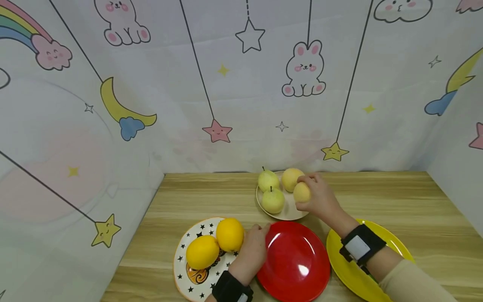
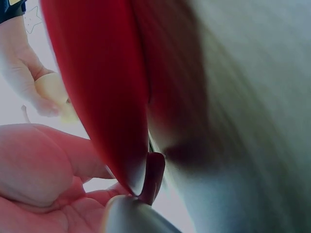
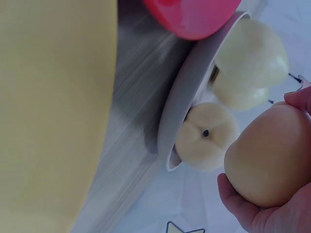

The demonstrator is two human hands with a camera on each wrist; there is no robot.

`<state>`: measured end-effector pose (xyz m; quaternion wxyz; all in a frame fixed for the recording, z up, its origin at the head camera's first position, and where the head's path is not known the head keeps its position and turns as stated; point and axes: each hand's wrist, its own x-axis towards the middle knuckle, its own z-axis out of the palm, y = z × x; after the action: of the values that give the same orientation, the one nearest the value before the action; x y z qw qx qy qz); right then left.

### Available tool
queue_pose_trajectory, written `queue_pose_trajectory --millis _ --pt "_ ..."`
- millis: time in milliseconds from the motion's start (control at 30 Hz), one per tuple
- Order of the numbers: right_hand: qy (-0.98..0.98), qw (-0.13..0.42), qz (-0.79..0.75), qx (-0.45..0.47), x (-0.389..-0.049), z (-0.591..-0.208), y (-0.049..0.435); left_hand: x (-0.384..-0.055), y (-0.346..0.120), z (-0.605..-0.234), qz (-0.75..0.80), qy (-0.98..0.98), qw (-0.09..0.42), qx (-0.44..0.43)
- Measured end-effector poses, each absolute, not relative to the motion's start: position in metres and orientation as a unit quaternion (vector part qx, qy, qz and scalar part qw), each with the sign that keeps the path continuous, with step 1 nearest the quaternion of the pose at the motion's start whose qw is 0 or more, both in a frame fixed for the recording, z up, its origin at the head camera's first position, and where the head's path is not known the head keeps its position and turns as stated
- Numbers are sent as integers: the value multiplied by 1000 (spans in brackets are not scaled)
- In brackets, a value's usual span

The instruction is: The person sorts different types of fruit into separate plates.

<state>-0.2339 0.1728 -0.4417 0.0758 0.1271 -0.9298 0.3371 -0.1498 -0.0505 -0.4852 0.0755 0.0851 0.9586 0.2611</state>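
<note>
My right hand (image 1: 320, 196) grips a pale yellow peach (image 1: 302, 192) over the right side of a small cream plate (image 1: 289, 213). In the right wrist view the thumb and fingers curl round this peach (image 3: 269, 155), which is held apart from the plate. Another peach (image 1: 292, 179) and two green pears (image 1: 273, 200) with dark stems sit on that plate. My left hand (image 1: 253, 249) pinches the left rim of a red plate (image 1: 296, 260). Seen from the left wrist, the rim of the red plate (image 2: 102, 87) lies between thumb and fingers.
To the left, a white star-patterned plate (image 1: 181, 268) bears two yellow-orange lemons (image 1: 202, 252). A yellow plate (image 1: 347, 260) lies under my right forearm. The wooden table (image 1: 211, 193) ends at a printed cloth backdrop (image 1: 256, 92) behind and at the sides.
</note>
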Motion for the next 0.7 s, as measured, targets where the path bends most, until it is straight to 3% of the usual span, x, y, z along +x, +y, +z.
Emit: queue_pose_trajectory --millis 700 --pt "-903 102 344 235 -205 -441 135 -149 -54 -488 263 957 56 107"
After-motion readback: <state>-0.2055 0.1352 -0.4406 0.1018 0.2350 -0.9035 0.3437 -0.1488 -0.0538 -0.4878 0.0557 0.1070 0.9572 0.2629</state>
